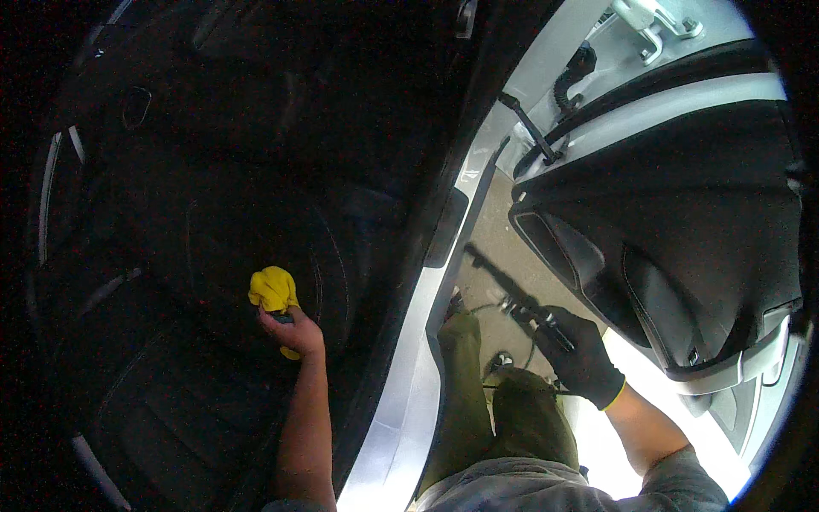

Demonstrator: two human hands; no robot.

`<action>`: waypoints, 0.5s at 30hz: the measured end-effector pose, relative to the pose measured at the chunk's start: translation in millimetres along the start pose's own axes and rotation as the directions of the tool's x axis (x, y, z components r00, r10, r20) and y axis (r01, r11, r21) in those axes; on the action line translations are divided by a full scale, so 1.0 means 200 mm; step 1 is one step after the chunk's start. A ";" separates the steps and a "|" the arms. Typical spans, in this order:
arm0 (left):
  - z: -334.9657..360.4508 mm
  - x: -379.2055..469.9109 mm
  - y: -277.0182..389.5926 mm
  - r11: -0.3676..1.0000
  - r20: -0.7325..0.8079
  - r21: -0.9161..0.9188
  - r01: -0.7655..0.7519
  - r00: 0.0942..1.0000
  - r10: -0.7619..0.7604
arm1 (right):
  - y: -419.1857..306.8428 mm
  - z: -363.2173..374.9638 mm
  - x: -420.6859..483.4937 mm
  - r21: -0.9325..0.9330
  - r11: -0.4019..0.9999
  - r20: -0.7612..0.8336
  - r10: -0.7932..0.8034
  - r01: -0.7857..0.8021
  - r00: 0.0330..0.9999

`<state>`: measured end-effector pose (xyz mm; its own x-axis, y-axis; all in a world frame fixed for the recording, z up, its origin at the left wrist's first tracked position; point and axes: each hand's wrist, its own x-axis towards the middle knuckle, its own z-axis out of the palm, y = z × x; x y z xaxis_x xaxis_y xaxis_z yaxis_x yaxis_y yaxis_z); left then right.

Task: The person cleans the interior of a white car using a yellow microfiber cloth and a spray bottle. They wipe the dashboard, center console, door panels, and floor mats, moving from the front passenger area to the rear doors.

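My bare left hand (295,330) reaches into the dark car interior, gripping a bunched yellow cloth (274,289). A small dark patch shows between cloth and fingers; what it is cannot be made out. Below the wrist side of the hand, a bit of yellow also peeks out. On my right hand (576,353) is a black glove with a yellow cuff edge. It is closed around a long dark spray or air gun (512,288) with metal fittings. The tool points up and left, over the gap between door sill and open door, and a thin hose runs near it.
The white door sill (403,358) separates the cabin from the ground outside. The open car door (672,217) stands at right, with a black check strap (530,128) by its hinge. Dark seat surfaces (179,409) lie around my left arm. Concrete floor (505,224) shows between.
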<state>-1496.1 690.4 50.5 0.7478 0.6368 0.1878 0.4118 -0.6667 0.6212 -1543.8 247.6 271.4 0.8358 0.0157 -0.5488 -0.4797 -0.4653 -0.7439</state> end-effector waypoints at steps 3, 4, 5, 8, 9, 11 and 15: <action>0.01 0.00 -0.01 0.987 -0.007 0.050 0.153 0.988 -0.153 | 0.02 -0.01 -0.02 0.106 0.994 0.051 0.015 -0.020 0.999; 0.01 0.00 -0.01 0.987 -0.008 0.044 0.153 0.988 -0.153 | 0.02 -0.01 -0.03 0.087 0.996 0.061 0.005 -0.010 0.998; 0.01 0.00 -0.02 0.989 -0.015 0.021 0.143 0.990 -0.143 | 0.03 -0.01 -0.04 0.069 0.998 0.068 -0.003 -0.002 0.998; 0.00 0.01 -0.03 0.996 -0.020 0.006 0.094 0.995 -0.094 | 0.03 -0.03 -0.07 -0.031 0.997 0.053 -0.076 0.077 0.996; 0.00 0.01 -0.03 0.996 -0.002 -0.014 0.091 0.996 -0.091 | 0.03 -0.03 -0.07 -0.074 0.991 0.041 -0.111 0.114 0.993; 0.00 0.01 -0.02 0.995 0.017 0.065 0.073 0.997 -0.075 | 0.03 -0.06 -0.08 -0.049 0.998 0.175 -0.030 0.039 0.984; 0.03 0.02 0.00 0.993 -0.031 0.046 0.111 0.993 -0.110 | 0.01 -0.07 -0.08 -0.110 0.988 0.348 -0.066 0.110 0.935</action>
<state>-1490.1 691.8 46.7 0.6818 0.7177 0.1416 0.5157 -0.6088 0.6028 -1554.7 233.0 283.8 0.7202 0.3530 -0.5972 -0.3523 -0.5555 -0.7532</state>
